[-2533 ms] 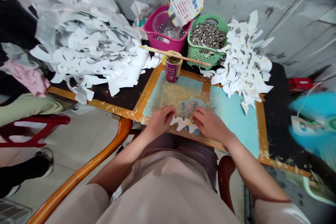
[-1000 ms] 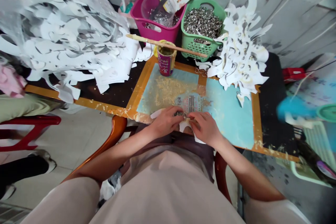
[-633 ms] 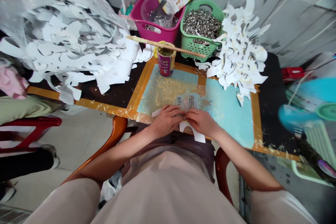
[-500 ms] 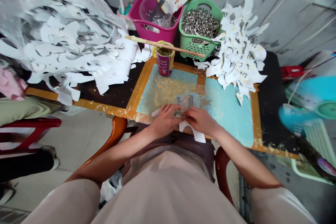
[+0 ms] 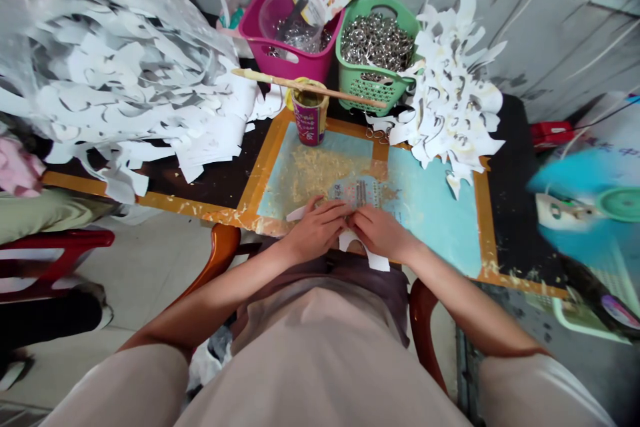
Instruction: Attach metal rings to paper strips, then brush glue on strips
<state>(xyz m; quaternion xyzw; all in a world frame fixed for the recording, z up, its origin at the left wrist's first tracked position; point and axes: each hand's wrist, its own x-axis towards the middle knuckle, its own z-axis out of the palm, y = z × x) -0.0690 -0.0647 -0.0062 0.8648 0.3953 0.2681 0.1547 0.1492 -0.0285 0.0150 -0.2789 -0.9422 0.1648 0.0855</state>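
Note:
A white paper cutout (image 5: 363, 248) lies at the front edge of a blue board (image 5: 430, 213), its tip showing past my left hand (image 5: 317, 230). My left hand and my right hand (image 5: 381, 233) meet over it, fingertips pinched together at the centre. Whatever lies between the fingertips is hidden. A printed paper slip (image 5: 356, 192) lies just beyond my fingers, on a patch of yellowish glue crumbs (image 5: 320, 177). Behind them stands a glue-smeared paper cup (image 5: 309, 121), with a wooden stick (image 5: 310, 88) lying across its top.
A green basket of metal rings (image 5: 376, 43) and a pink basket (image 5: 280, 33) stand at the back. Piles of white cutouts (image 5: 150, 107) (image 5: 450, 80) flank the board. A blurred blue fan (image 5: 580, 207) is at right; a red stool (image 5: 50, 240) and someone's dark leg (image 5: 45, 313) are at left.
My hands have drawn together and lifted the cutout toward the board's front edge. A small metal ring seen earlier between my fingers is now hidden. The whole view has drifted slightly.

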